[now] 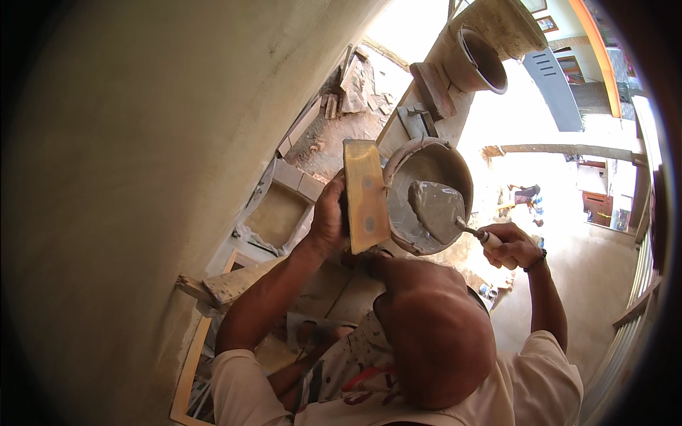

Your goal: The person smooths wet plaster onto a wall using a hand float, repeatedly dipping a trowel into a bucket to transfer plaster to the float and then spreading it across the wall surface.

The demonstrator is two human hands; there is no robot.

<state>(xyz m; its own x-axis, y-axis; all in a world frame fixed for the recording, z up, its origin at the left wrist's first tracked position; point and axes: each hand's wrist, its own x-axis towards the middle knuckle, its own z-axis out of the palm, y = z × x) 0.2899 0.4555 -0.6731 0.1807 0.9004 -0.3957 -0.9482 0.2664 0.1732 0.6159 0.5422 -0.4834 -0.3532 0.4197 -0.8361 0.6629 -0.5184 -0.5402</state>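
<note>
My left hand point(329, 216) is closed around the back of a flat, yellowish plastering float point(366, 195), whose long face is turned up beside a bucket. My right hand point(515, 247) grips the pale handle of a trowel point(444, 213). Its broad blade lies over the bucket's opening and is coated with wet grey mix. The bucket point(465, 167) has a mix-smeared rim and holds grey, soupy mix. The float's edge is close to the bucket's left rim; whether they touch I cannot tell.
A smooth plastered wall point(177, 142) rises on the left. Beyond the bucket, a plank carries a wooden block point(433, 91), a flat tool point(415, 122) and a second bucket point(465, 67). Rubble point(355, 92) lies below by the wall. A wooden beam end point(195, 291) juts out at lower left.
</note>
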